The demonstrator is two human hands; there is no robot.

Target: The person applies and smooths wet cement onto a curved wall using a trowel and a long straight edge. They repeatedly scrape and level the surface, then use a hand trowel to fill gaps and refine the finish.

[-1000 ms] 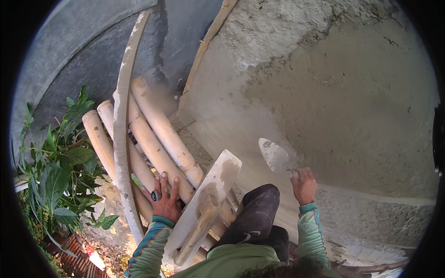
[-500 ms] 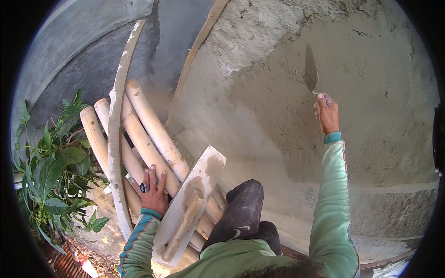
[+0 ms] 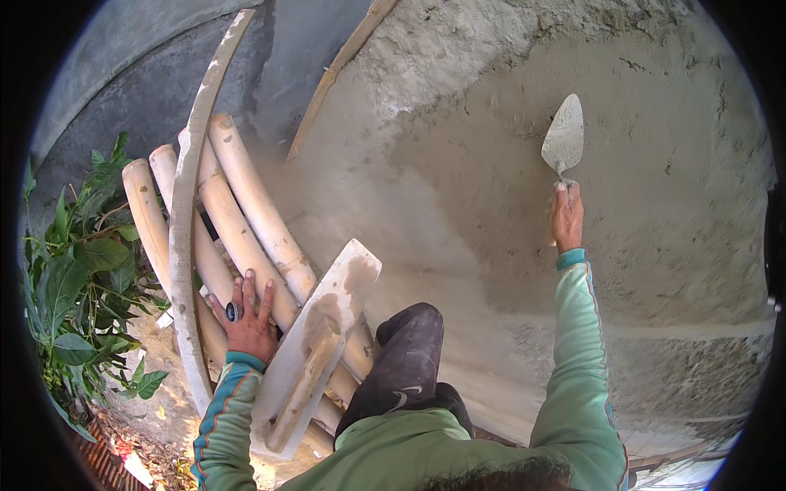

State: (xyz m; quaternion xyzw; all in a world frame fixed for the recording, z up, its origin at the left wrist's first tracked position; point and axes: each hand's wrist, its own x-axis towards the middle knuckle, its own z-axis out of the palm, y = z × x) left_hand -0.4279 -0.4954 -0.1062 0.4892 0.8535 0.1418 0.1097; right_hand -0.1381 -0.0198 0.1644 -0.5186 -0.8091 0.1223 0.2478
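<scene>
My right hand [image 3: 566, 217] grips a pointed trowel [image 3: 564, 135], its pale blade tipped away from me in front of the plastered wall [image 3: 655, 221]. Damp, darker mortar covers much of that wall, with a rougher, paler patch at the top. Fingers spread, my left hand [image 3: 248, 327] rests flat on several bamboo poles [image 3: 241, 225] lying side by side. Beside it, a plastering float [image 3: 348, 274] with a wooden handle lies on the poles, smeared with mortar. A long, mortar-spotted wooden straightedge [image 3: 187, 188] crosses the bamboo to the left of my hand.
Leafy green plants [image 3: 78, 286] crowd the far left. A wooden strip [image 3: 340, 69] runs along the wall's left edge, next to a smooth grey surface [image 3: 303, 49]. My bent knee [image 3: 413, 335] is close to the float. Dry litter [image 3: 135, 458] lies at the lower left.
My right hand has turned the trowel, so the broad pale face shows instead of a dark, narrow side. The whole view has shifted slightly; my left hand stays on the bamboo.
</scene>
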